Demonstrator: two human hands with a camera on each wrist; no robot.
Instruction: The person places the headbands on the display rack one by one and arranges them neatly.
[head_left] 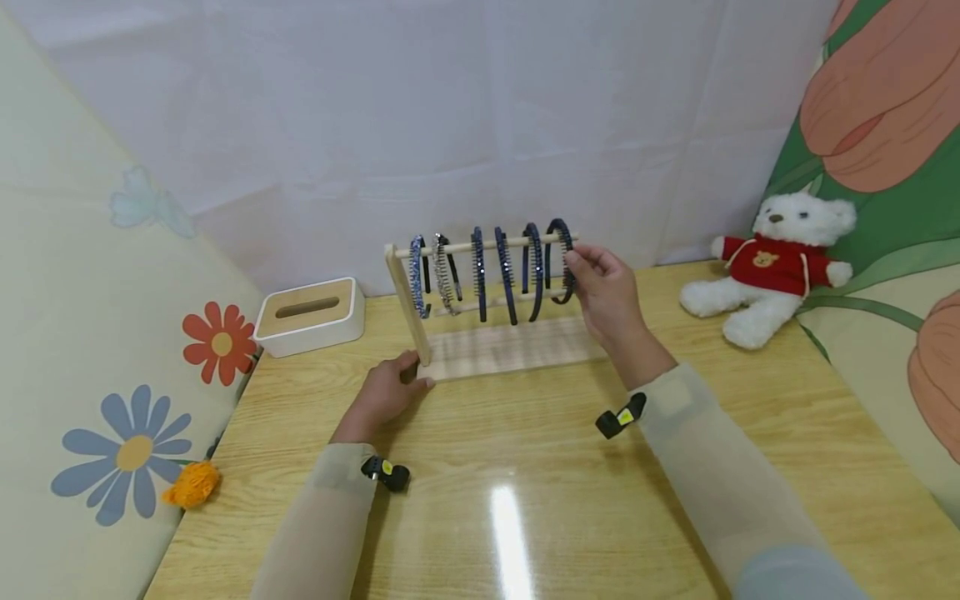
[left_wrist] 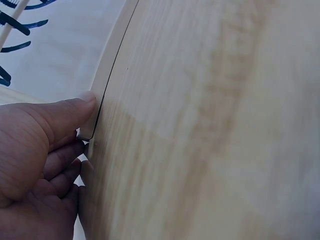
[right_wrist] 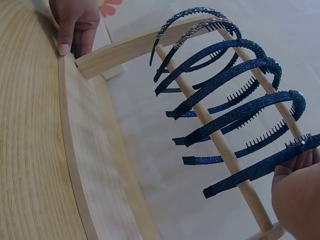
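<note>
A wooden headband rack stands on the table, with two horizontal rods on an upright at its left end. Several toothed headbands hang along it: a light blue glittery one and a silver one at the left, dark blue ones further right. My right hand pinches the rightmost dark blue headband, which hangs over the rods near their right end. At the rack's left front corner, my left hand grips the base, its thumb on the edge. Some of its fingers are partly hidden.
Behind and left of the rack is a white tissue box with a wooden lid. A white teddy bear in a red sweater sits at the back right. An orange crumpled thing lies at the table's left edge. A pale cloth hangs behind.
</note>
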